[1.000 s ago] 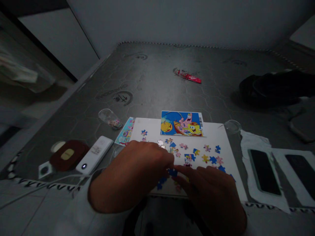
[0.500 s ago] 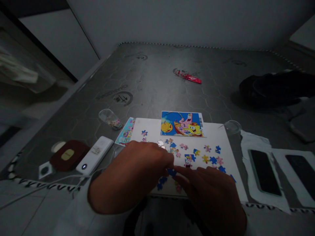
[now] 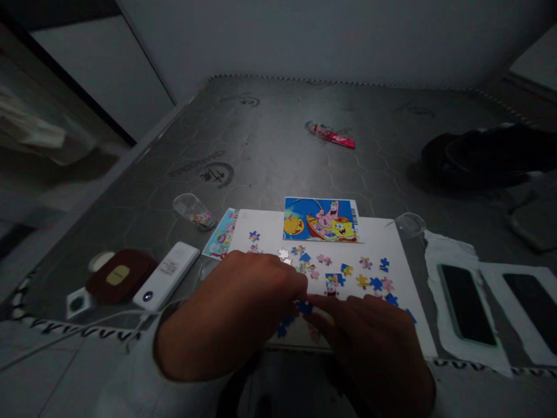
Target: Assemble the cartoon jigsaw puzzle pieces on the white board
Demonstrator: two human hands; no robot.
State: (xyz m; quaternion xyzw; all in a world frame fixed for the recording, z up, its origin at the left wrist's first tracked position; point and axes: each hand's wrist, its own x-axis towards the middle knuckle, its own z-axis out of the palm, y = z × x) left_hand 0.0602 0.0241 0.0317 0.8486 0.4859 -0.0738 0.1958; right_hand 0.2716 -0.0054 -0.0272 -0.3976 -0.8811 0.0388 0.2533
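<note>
A white board (image 3: 270,227) lies in front of me with several small loose puzzle pieces (image 3: 365,273) scattered on it. A cartoon reference picture (image 3: 321,219) sits at its far edge. My left hand (image 3: 237,310) and my right hand (image 3: 369,342) meet over the board's near edge, fingertips pinched together on a blue puzzle piece (image 3: 304,306). A few more blue pieces (image 3: 284,325) lie just below the fingers, partly hidden by my hands.
A white power bank (image 3: 166,276) with cable, a brown pad (image 3: 115,277) and a tipped clear cup (image 3: 192,211) lie left. Another clear cup (image 3: 410,223) stands right of the board. Two dark phones (image 3: 465,302) rest on white paper. A red tube (image 3: 333,135) and dark bundle (image 3: 478,154) lie farther back.
Almost nothing differs. Both hands stay pinched on the blue piece at the same spot; the view has shifted very slightly.
</note>
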